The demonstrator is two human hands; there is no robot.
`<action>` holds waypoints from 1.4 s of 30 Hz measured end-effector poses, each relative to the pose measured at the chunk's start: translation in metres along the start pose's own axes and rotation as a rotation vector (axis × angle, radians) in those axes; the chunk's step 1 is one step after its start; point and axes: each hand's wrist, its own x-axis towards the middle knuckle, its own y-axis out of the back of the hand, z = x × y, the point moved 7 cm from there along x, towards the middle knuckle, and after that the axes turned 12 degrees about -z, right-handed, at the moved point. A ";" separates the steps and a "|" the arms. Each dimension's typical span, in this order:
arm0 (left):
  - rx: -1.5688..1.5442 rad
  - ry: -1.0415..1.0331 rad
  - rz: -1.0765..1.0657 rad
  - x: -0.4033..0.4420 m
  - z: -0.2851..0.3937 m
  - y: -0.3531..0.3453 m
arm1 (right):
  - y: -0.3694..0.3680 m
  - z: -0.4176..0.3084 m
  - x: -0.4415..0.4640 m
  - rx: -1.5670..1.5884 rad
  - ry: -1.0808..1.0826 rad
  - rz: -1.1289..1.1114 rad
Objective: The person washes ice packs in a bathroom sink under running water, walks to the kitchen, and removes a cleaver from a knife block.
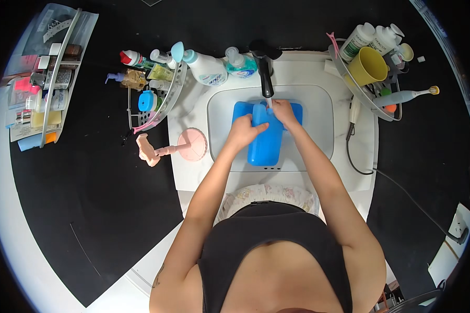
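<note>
A long blue plastic container [266, 143] with rounded corners lies lengthwise over the white sink basin [318, 151]. My left hand [245, 131] grips its left side, thumb laid across the top. Behind it in the basin is a wider flat blue piece [241, 109], partly covered by the container and my hands. My right hand [283, 111] is at the container's far end, just below the black faucet [266, 78], fingers curled in. What those fingers hold is too small to make out. A pale streak, apparently water, comes down from the spout beside them.
Behind the basin stand a white spray bottle [206, 68] and a teal pump bottle [240, 63]. A pink stand [192, 144] sits left on the counter. At right, a corner rack holds a yellow cup [368, 68] and an electric toothbrush [407, 96]; a corded appliance [354, 110] hangs nearby.
</note>
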 end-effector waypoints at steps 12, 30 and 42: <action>-1.082 0.260 -0.281 -0.038 -0.081 -0.028 | 0.010 0.033 -0.025 -1.185 0.083 0.222; -0.929 0.248 0.189 -0.237 -0.220 0.028 | 0.004 0.090 -0.052 -0.204 -0.064 -0.245; -1.046 0.342 0.495 -0.243 -0.315 0.007 | -0.038 0.090 -0.059 0.791 -0.291 -0.422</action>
